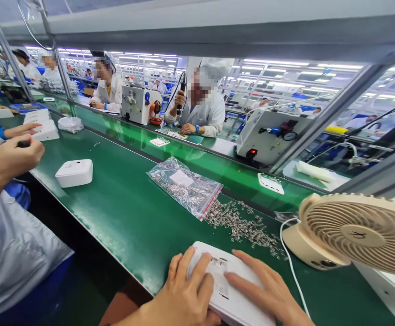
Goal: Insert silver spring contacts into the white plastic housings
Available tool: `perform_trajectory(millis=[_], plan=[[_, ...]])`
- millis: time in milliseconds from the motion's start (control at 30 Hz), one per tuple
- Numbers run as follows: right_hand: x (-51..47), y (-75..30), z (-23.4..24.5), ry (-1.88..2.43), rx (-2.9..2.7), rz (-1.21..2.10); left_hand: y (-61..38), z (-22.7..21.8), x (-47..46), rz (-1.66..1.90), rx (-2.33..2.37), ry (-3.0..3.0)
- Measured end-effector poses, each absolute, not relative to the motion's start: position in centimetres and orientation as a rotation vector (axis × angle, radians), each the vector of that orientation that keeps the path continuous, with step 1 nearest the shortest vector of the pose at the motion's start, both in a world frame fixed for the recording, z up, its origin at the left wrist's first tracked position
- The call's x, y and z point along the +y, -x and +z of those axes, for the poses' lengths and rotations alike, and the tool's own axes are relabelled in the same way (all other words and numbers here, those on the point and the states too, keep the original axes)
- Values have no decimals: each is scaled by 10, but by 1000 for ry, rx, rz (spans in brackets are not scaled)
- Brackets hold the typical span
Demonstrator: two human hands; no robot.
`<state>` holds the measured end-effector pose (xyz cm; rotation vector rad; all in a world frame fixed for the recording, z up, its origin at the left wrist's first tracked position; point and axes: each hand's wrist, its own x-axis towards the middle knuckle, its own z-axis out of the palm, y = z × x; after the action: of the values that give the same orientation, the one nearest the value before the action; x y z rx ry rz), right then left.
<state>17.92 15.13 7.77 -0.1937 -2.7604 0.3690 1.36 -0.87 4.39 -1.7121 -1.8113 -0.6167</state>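
Both of my hands are on a white plastic case [219,284] lying on the green work surface at the front. My left hand [188,290] grips its left side, fingers bent over the top and thumb low at the near edge. On the right side, my right hand [265,285] holds the case, with its fingers stretched over the top. Between the hands show a shallow recess and narrow slots; small metal bits in it are hard to make out. Just beyond lies a pile of small silvery metal pieces [241,224], beside a clear zip bag [184,185] filled with similar pieces.
A beige fan [357,235] with a white cable [291,271] stands at right. Another white case [74,173] sits further left. A co-worker's hand [17,154] holds something dark at far left. Across the green conveyor belt [204,158], a person holds an electric screwdriver [183,90].
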Motion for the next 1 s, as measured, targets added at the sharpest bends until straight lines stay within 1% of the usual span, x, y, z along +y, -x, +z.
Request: perform_trajectory(millis=[33, 100, 133, 233, 333, 400, 500, 567, 800, 1000], plan=[[160, -171, 81, 196, -2771, 421, -13, 42, -9, -611, -1841, 1725], [188, -161, 82, 359, -2722, 473, -14, 40, -10, -590, -1896, 1757], [205, -157, 78, 499, -2675, 439, -15, 40, -11, -589, -1917, 1769], [248, -143, 53, 827, -2591, 189, -18, 42, -12, -602, -1955, 1809], [255, -115, 27, 941, -2660, 63, -19, 45, -11, -604, -1983, 1854], [244, -91, 21, 902, -2664, 38, -20, 46, -10, -614, -1992, 1868], [227, -59, 25, 754, -2620, 157, -20, 46, -9, -654, -1996, 1867], [224, -49, 30, 768, -2597, 211, -19, 47, -9, -661, -1986, 1869], [250, -70, 58, 845, -2490, 421, -17, 53, -9, -630, -1944, 1886], [266, -90, 90, 866, -2139, 838, -16, 50, -9, -624, -1944, 1893]])
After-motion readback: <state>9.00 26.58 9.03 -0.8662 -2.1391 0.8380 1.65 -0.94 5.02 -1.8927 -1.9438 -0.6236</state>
